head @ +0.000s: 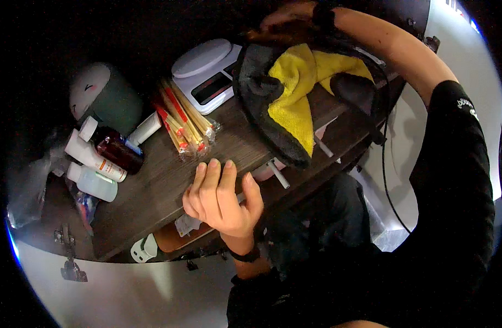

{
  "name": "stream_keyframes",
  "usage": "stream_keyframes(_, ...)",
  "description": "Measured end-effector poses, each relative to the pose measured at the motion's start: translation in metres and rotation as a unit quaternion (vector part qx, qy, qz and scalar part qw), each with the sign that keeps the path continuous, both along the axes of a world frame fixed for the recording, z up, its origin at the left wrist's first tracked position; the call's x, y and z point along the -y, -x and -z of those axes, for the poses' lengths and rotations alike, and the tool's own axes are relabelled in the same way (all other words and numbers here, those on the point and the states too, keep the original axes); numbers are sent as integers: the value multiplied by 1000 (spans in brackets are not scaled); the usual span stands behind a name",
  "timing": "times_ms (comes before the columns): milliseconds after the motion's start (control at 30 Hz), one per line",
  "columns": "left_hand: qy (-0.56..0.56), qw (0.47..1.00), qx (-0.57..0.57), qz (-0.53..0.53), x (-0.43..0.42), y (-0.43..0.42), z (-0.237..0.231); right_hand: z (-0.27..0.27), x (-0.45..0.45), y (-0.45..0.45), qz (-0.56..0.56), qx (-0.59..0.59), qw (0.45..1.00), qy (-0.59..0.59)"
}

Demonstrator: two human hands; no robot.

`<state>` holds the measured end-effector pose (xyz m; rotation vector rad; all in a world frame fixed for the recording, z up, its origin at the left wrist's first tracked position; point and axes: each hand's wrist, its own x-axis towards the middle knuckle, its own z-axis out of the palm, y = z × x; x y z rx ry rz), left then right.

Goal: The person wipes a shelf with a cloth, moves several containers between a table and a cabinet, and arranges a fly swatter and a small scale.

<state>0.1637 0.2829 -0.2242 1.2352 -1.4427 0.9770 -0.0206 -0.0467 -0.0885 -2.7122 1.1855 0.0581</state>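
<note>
My left hand [224, 197] hovers over or rests at the front edge of a dark wood-grain shelf [156, 192]; I cannot tell which. Its fingers point up the picture, thumb apart, and nothing is in it. Just beyond the fingertips lie several plastic-wrapped chopsticks [185, 119] with red bands. My right hand [290, 18] reaches to the far side, blurred and in shadow, so its grip is unclear. Nearest to it is a two-sided yellow and dark grey plush cloth [294, 78], spread in loose folds. A white digital kitchen scale [203, 61] with a round platform stands left of the cloth.
To the left are a brown bottle [119, 149], a white tube [107, 166], a clear bottle [97, 184] and a grey container with a face design [117, 98]. A black cable [384, 172] hangs at the right. Bar handles [278, 174] jut from the front. Metal hinges [72, 262] flank the shelf.
</note>
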Motion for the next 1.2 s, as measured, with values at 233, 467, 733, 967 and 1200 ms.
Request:
stream_keyframes(233,12,1000,10,11,1,1,-2,8,-3,-4,-6,-25,1000,8)
stream_keyframes(467,42,998,22,-31,6,-2,-4,-4,-1,-22,-26,-36,998,41)
stream_keyframes(733,48,998,13,-48,-4,-1,-10,-30,-39,-4,-60,102,989,93)
stream_keyframes(967,-37,994,-40,91,-21,13,-22,-50,-126,106,-30,405,905,124)
stream_keyframes(1200,-195,637,-389,636,-40,155,-25,26,-233,166,-23,655,753,-55)
